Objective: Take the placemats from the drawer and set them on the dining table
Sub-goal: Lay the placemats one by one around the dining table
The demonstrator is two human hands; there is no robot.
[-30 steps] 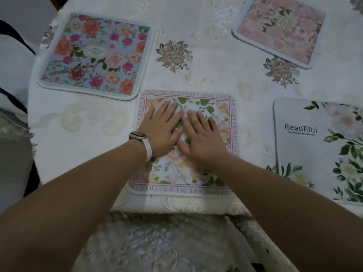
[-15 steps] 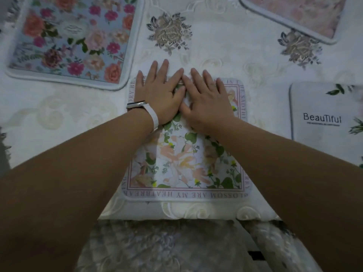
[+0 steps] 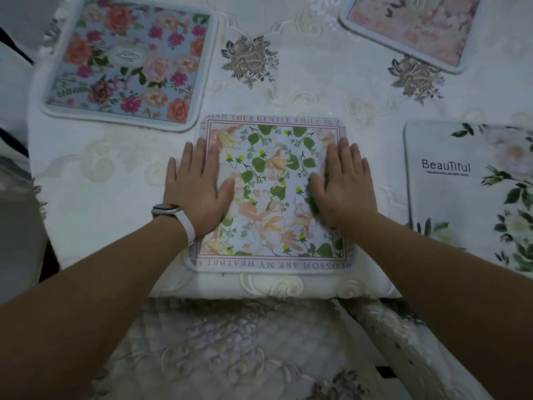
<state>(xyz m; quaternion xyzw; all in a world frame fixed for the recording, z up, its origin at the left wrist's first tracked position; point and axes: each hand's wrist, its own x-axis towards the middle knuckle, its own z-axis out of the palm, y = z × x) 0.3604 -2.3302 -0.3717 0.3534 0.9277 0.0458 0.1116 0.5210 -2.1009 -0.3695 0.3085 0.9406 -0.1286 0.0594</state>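
Observation:
A square placemat (image 3: 271, 180) with peach flowers, green leaves and a lettered pink border lies flat near the table's front edge. My left hand (image 3: 196, 189) rests palm down on its left edge, fingers spread, a white-strapped watch on the wrist. My right hand (image 3: 343, 183) lies flat on its right edge. Neither hand grips anything. A blue rose-print placemat (image 3: 129, 62) sits at the back left, a pink floral placemat (image 3: 409, 27) at the back right, and a white "Beautiful" placemat (image 3: 473, 194) on the right.
The dining table (image 3: 302, 90) wears a white embroidered cloth that hangs over the front edge. A chair with a patterned cushion (image 3: 219, 350) stands below me. Dark gaps and another chair edge show at the far left.
My hands were together at the middle and top of the near placemat. They have slid apart to its left and right edges. The view shifted slightly.

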